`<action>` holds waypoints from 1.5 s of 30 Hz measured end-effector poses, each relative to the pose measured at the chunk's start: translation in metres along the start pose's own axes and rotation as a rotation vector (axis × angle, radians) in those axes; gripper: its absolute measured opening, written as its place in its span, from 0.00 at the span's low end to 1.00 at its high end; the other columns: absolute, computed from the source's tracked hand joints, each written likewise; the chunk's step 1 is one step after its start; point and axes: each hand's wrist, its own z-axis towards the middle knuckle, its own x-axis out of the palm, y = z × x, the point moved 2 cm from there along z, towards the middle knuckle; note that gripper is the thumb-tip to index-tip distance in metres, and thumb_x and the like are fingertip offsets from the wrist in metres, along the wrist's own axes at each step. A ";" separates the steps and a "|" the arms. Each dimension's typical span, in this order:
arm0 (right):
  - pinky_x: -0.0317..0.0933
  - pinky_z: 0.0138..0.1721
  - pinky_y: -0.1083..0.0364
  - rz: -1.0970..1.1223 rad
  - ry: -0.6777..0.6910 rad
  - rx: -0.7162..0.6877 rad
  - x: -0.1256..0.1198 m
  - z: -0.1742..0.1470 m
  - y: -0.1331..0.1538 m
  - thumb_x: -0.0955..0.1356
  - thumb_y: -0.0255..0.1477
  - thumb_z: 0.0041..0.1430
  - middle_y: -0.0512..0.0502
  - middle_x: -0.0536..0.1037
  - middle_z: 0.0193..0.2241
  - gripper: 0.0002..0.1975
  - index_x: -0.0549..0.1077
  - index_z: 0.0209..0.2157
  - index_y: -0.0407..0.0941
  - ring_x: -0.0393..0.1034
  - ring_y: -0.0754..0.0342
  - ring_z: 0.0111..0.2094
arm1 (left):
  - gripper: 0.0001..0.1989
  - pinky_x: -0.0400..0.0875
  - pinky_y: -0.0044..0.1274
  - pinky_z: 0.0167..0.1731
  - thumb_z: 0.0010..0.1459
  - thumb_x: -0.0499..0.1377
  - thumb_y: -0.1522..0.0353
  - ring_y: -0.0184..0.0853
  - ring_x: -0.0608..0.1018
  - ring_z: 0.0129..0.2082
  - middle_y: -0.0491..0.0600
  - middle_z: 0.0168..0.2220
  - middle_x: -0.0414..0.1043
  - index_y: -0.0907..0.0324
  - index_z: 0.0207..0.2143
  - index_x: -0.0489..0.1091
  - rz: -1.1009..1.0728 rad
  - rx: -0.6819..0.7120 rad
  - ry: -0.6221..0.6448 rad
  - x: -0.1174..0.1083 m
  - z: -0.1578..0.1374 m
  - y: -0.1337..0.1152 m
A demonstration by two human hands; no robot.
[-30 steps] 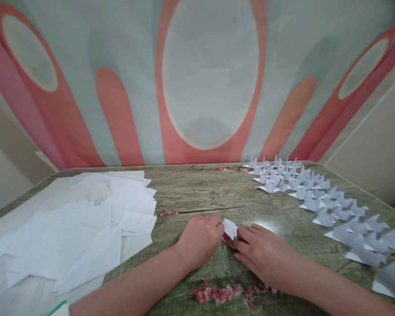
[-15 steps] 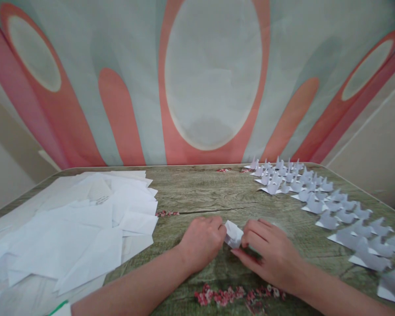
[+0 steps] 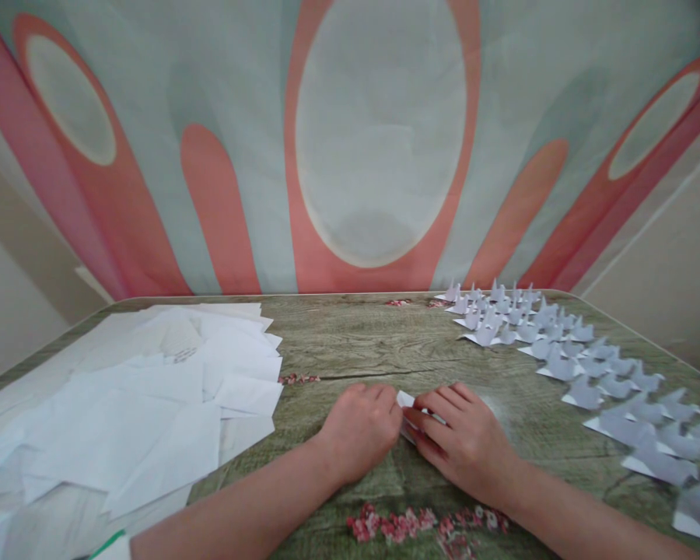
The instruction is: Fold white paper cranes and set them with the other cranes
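Note:
A small folded piece of white paper (image 3: pixel 406 400) lies between my two hands at the middle front of the table. My left hand (image 3: pixel 362 428) is closed at the paper's left edge, its fingertips curled out of sight. Over the paper's right side reaches my right hand (image 3: pixel 460 432), fingers bent and pressed on it, so most of the paper is hidden. Only its upper corner and a thin lower strip show.
Overlapping sheets of white paper (image 3: pixel 122 412) cover the table's left side. Rows of folded white paper birds (image 3: pixel 583 393) stand along the right. The wood-patterned table (image 3: pixel 350 342) carries printed pink blossoms and meets a patterned backdrop (image 3: pixel 379 140) behind.
My right hand has moved left over the folded paper, and its fingers now cover most of it. The left hand has stayed nearly in place. The view has shifted slightly.

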 end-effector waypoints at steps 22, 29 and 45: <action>0.50 0.31 0.53 -0.041 0.009 -0.056 0.004 -0.005 0.000 0.61 0.23 0.61 0.49 0.69 0.23 0.12 0.71 0.26 0.43 0.60 0.57 0.26 | 0.09 0.65 0.24 0.28 0.60 0.51 0.70 0.35 0.70 0.33 0.48 0.28 0.67 0.61 0.28 0.67 -0.056 0.084 -0.072 0.002 0.001 0.006; 0.54 0.35 0.53 -0.007 0.049 -0.024 0.001 -0.004 -0.002 0.62 0.24 0.61 0.46 0.72 0.28 0.09 0.73 0.33 0.43 0.63 0.55 0.31 | 0.08 0.68 0.26 0.38 0.60 0.52 0.71 0.36 0.70 0.42 0.49 0.37 0.70 0.60 0.41 0.68 -0.154 0.029 -0.001 0.003 -0.001 0.012; 0.55 0.40 0.49 0.026 0.200 0.005 -0.003 -0.006 0.000 0.65 0.36 0.57 0.45 0.74 0.32 0.13 0.73 0.39 0.43 0.65 0.51 0.36 | 0.15 0.62 0.31 0.50 0.60 0.51 0.72 0.38 0.65 0.53 0.50 0.50 0.68 0.64 0.49 0.65 -0.145 0.109 -0.004 0.015 -0.001 0.015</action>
